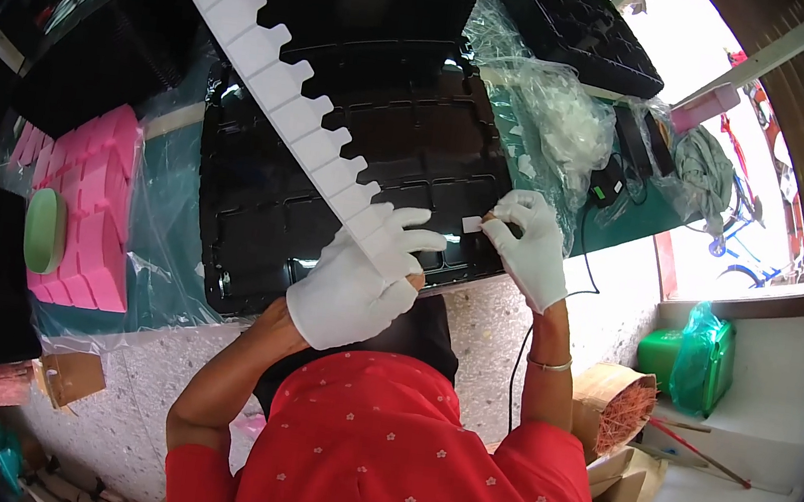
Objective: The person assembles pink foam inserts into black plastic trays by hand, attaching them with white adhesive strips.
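Note:
My left hand (347, 289), in a white glove, grips the lower end of a long white notched strip (285, 101). The strip slants up and away to the far left, with tab-like teeth along its right side. In a pinch, my gloved right hand (532, 252) holds a small white piece (471, 224) between thumb and fingertips. Both hands are over the near edge of a shiny black moulded plastic tray (405, 141) with shallow compartments. The strip crosses above this tray and hides part of it.
Pink blocks (100, 214) and a green oval dish (45, 232) lie to the left on a green table covering (165, 222). Crumpled clear plastic (564, 120) and another black tray (591, 23) are at the far right. A black cable (515, 365) hangs by my right arm.

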Demonstrator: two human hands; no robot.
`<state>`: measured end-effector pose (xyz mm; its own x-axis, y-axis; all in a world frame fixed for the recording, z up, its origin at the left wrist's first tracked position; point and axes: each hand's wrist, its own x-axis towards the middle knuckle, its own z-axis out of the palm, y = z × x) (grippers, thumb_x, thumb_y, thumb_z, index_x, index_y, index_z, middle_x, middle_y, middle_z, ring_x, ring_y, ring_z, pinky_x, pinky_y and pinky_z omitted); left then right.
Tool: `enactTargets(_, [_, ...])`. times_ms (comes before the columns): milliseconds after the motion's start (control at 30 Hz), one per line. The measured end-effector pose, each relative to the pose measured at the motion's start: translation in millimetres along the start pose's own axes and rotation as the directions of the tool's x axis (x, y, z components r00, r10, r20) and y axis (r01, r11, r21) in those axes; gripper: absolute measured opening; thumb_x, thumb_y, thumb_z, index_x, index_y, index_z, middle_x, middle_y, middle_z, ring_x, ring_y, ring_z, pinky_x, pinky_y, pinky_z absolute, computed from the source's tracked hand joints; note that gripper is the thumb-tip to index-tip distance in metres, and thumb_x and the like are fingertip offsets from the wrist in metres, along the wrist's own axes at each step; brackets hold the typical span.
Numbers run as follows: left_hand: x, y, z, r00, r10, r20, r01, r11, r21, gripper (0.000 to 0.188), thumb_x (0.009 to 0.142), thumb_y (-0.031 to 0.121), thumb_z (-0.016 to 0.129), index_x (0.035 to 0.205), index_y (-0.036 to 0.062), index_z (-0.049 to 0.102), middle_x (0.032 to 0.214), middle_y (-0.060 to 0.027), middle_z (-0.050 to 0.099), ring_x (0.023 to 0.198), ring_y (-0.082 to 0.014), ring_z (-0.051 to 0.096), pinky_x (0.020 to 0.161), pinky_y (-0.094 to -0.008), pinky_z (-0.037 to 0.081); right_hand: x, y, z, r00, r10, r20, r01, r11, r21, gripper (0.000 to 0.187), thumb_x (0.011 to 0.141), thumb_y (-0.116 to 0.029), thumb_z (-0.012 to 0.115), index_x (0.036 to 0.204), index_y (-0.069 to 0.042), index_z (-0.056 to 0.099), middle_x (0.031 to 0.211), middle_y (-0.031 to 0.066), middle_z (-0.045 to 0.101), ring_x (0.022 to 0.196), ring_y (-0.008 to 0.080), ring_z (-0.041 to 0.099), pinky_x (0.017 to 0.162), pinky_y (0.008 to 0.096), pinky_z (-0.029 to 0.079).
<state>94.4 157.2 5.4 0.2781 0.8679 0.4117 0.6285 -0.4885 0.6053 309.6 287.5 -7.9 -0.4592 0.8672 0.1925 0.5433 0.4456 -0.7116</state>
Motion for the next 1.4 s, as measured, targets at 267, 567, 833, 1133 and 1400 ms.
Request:
enactTargets(267, [28.0, -4.7, 11.7, 0.981, -0.121, 0.15, 0.12, 0.993, 0.02, 0.024, 0.08, 0.019, 0.049, 0.071, 0.0048, 0.066, 0.13, -0.012, 0.057, 0.137, -0.0391, 0.033, 0.115, -0.0563, 0.013, 4.4, -2.2, 23.1, 0.988, -0.069, -0.138, 0.02, 0.944, -0.33, 0.009, 0.07, -0.011, 0.074, 0.079, -0.009, 0.073, 0.096, 0.0058, 0.062, 0.095, 0.0282, 0.056, 0.08, 0.0376, 0.047])
enactTargets(567, [44.3, -15.5, 35.1, 0.972, -0.141, 0.189, 0.119, 0.986, 0.12, 0.021, 0.079, 0.016, 0.054, 0.075, 0.003, 0.069, 0.13, -0.0099, 0.058, 0.137, -0.0358, 0.033, 0.115, -0.0577, 0.013, 4.4, -0.1, 23.6, 0.975, -0.14, -0.175, 0.072, 0.936, -0.346, 0.007, 0.067, -0.011, 0.074, 0.069, -0.008, 0.067, 0.086, 0.0037, 0.064, 0.087, 0.0281, 0.059, 0.075, 0.0387, 0.048])
enactTargets(833, [54.0, -9.4, 33.7, 0.974, 0.002, 0.229, -0.097, 0.91, 0.403, 0.03, 0.082, 0.025, 0.056, 0.085, 0.0001, 0.073, 0.121, -0.0122, 0.062, 0.13, -0.0358, 0.042, 0.111, -0.0605, 0.022, 3.6, -0.5, 13.0, 0.985, -0.155, -0.082, 0.112, 0.917, -0.384, 0.005, 0.072, -0.008, 0.069, 0.077, -0.008, 0.069, 0.093, 0.0043, 0.065, 0.088, 0.0293, 0.058, 0.076, 0.0399, 0.047])
enactTargets(1133, [62.9, -9.8, 34.7, 0.961, 0.025, 0.274, -0.153, 0.876, 0.457, 0.031, 0.079, 0.028, 0.058, 0.082, 0.0021, 0.074, 0.11, -0.0152, 0.064, 0.122, -0.0314, 0.048, 0.107, -0.0567, 0.025, -11.0, 12.7, 17.4, 0.938, -0.286, -0.196, 0.233, 0.939, -0.254, 0.018, 0.073, -0.004, 0.061, 0.087, -0.007, 0.071, 0.115, 0.0138, 0.062, 0.102, 0.0374, 0.056, 0.087, 0.0457, 0.046])
enactTargets(1400, [60.2, -6.8, 38.3, 0.963, 0.013, 0.27, -0.123, 0.911, 0.393, 0.026, 0.075, 0.023, 0.059, 0.078, 0.0016, 0.072, 0.113, -0.0127, 0.066, 0.122, -0.0294, 0.051, 0.11, -0.0572, 0.023, -13.0, 18.2, 20.8, 0.942, -0.274, -0.196, 0.223, 0.943, -0.249, 0.02, 0.072, -0.004, 0.062, 0.088, -0.01, 0.072, 0.127, 0.0146, 0.057, 0.111, 0.0385, 0.052, 0.094, 0.0468, 0.043])
